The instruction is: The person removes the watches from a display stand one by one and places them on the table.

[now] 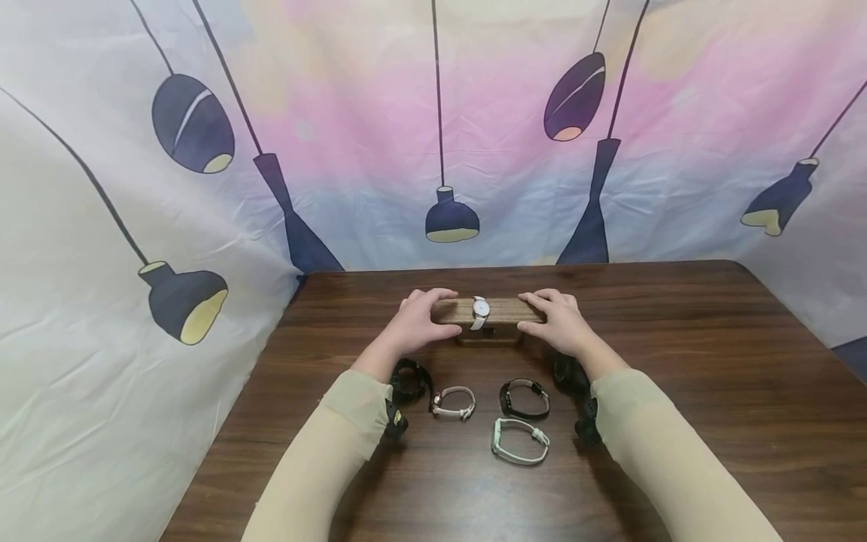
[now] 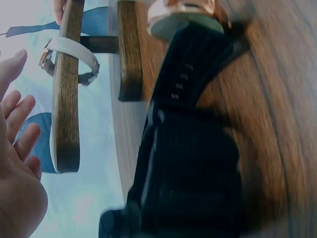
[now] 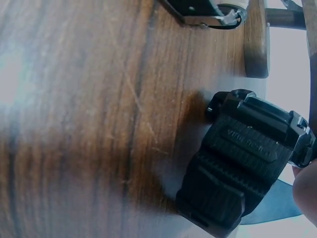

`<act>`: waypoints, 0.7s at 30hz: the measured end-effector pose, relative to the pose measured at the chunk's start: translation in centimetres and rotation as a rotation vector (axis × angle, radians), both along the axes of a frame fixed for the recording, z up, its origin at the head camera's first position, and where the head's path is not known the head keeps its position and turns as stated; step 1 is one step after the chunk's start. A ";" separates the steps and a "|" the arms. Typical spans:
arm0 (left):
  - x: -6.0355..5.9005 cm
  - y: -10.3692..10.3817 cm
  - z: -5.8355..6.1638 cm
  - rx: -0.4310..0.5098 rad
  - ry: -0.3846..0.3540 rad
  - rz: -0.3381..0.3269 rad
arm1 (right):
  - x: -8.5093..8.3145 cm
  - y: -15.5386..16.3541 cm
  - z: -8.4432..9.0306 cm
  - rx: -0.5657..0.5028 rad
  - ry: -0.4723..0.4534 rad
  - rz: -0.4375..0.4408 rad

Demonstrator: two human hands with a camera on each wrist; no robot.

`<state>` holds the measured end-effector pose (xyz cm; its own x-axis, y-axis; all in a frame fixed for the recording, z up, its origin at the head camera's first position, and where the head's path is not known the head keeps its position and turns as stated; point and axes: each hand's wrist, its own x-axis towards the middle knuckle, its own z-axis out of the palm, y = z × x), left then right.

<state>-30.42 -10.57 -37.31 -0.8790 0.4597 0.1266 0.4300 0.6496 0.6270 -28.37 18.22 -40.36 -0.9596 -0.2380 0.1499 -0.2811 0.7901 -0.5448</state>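
A wooden watch stand [image 1: 515, 310] stands toward the back of the table, with a white-strapped wristwatch [image 1: 481, 308] looped round the middle of its bar. My left hand [image 1: 418, 325] is at the bar's left end, thumb and fingers spread. In the left wrist view those fingers [image 2: 24, 141] are loosely bent and apart from the wood. At the other end is my right hand [image 1: 558, 324], its fingertips right at the bar in the head view. Only a bit of this hand shows in the right wrist view, beside a chunky black watch [image 3: 242, 153].
Nearer me lie more watches: a black one [image 1: 409, 380] at left, a small rose-gold one with a pale strap [image 1: 454, 403], a black narrow one [image 1: 524, 399] and a pale green one [image 1: 520, 442]. A patterned curtain [image 1: 379, 135] hangs behind the table [image 1: 711, 361].
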 end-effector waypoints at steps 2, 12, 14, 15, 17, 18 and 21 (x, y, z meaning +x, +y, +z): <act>0.0 0.3 -0.1 0.004 0.006 -0.003 | -0.1 0.0 0.0 0.001 0.005 -0.001; -0.3 1.6 -0.3 -0.040 0.103 -0.016 | -0.1 0.1 -0.2 -0.006 0.021 -0.006; -0.3 1.8 -0.3 -0.044 0.111 -0.020 | -0.1 0.1 -0.1 -0.006 0.021 -0.002; -0.3 2.0 -0.3 -0.045 0.111 -0.022 | 0.0 0.1 -0.1 -0.007 0.020 -0.001; -0.4 2.2 -0.4 -0.044 0.112 -0.026 | 0.0 0.0 -0.1 -0.007 0.019 -0.001; -0.5 2.3 -0.4 -0.046 0.113 -0.029 | 0.0 0.0 -0.1 -0.008 0.017 0.000; -0.7 2.5 -0.5 -0.053 0.112 -0.025 | 0.0 0.0 -0.1 -0.009 0.010 -0.001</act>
